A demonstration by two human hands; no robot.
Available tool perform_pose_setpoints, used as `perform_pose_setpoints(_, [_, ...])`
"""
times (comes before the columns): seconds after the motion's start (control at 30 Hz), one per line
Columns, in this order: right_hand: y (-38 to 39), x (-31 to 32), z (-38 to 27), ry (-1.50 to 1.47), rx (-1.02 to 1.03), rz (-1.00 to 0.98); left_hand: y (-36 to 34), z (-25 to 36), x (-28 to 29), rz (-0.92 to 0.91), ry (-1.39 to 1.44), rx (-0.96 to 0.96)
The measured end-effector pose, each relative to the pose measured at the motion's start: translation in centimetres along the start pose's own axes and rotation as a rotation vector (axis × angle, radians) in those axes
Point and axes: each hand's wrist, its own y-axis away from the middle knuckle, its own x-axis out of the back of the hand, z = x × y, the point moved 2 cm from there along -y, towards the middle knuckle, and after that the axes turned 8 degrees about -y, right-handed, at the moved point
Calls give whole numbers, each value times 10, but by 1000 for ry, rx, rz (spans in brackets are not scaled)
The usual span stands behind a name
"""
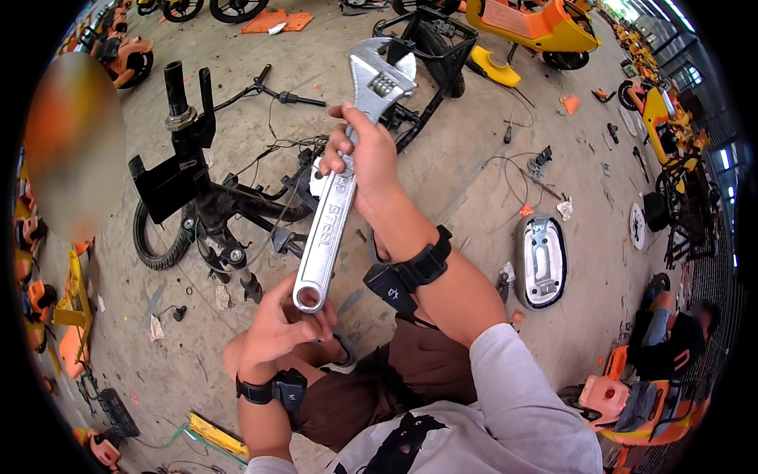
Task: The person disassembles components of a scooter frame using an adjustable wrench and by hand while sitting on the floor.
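Observation:
A large silver adjustable wrench slants across the middle of the view, its jaw end up and its handle end toward me. My right hand is closed round the handle just below the head. At the lower end, by the hanging hole, my left hand supports the handle with curled fingers. To the left of the wrench stands a black bike frame with an upright steering tube, a large nut round that tube, and a wheel attached. Part of the frame is hidden behind my right hand and the wrench.
A white-lined seat shell lies on the concrete floor at right, near loose cables. Behind are another black frame and a yellow-orange scooter body. A person sits at far right. Yellow parts lie left.

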Motion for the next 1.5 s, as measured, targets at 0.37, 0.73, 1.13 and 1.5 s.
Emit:
perform_pose_setpoints(0.37, [12,19,-3,-112,117,196,-38,-27,-50,12,-392,238])
perform_pose_setpoints(0.73, [24,17,-7,-98,-40,126,-6,-19,-6,100,-237,73])
perform_pose_setpoints(1.13, [45,-25,23,286,-145,-228,-13,-19,-38,217,-62,-19])
perform_pose_setpoints(1.5, [70,-99,117,376,-509,-737,134,71,-39,665,-139,180])
